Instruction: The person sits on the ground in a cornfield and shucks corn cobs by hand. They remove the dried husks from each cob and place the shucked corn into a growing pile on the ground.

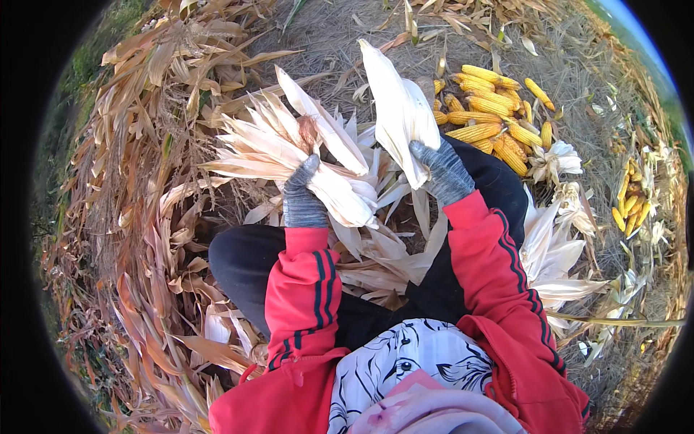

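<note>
My left hand point(304, 191), in a grey knitted glove, is closed on a bunch of dry corn husks point(271, 144) with a tuft of brown silk point(308, 132) in it. The husks fan out to the upper left and also hang to the lower right. My right hand point(443, 169), gloved likewise, grips pale corn husks point(391, 103) that stand up and lean to the left. Whether a cob is inside either bunch cannot be seen. Loose husks point(374, 255) lie between my folded legs, below both hands.
Husked yellow corn cobs point(485, 108) are heaped beyond my right knee. A smaller cob heap point(631, 203) lies farther right. Dry corn stalks point(146, 228) with leaves are piled along the left. Peeled husks point(547, 249) lie beside my right leg, and a thin stalk point(612, 321) sticks out at right.
</note>
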Action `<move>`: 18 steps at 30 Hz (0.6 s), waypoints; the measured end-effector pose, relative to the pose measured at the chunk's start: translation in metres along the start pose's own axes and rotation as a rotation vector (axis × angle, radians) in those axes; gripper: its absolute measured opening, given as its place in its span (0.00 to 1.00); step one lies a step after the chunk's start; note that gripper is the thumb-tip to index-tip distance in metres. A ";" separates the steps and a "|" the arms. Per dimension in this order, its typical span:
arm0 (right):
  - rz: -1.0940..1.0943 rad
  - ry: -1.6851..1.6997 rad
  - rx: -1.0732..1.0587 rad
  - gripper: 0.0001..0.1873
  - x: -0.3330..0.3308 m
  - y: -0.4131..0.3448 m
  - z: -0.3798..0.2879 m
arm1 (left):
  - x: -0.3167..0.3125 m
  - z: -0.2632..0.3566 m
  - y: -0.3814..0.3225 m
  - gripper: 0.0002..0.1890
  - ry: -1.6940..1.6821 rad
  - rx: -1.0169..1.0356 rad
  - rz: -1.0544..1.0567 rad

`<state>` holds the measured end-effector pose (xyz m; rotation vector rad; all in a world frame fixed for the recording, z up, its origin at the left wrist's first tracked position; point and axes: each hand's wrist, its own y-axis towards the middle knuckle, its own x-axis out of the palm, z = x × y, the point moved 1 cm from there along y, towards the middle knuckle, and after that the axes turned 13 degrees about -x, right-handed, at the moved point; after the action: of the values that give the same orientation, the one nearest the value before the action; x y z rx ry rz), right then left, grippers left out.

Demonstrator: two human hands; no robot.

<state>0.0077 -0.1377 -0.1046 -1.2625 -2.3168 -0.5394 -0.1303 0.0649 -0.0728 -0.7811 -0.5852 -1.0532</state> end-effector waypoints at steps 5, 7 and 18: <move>0.160 0.056 0.090 0.15 0.010 0.008 -0.008 | 0.001 -0.005 0.000 0.20 -0.030 -0.058 -0.092; 0.170 0.195 0.115 0.17 0.012 0.010 -0.006 | 0.004 -0.008 -0.002 0.20 -0.058 -0.162 -0.168; 0.030 -0.093 0.097 0.22 0.029 -0.006 -0.001 | 0.017 -0.036 0.002 0.22 0.069 -0.031 0.028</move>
<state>-0.0107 -0.1215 -0.0887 -1.2990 -2.3651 -0.3615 -0.1196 0.0279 -0.0824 -0.7754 -0.4989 -1.0615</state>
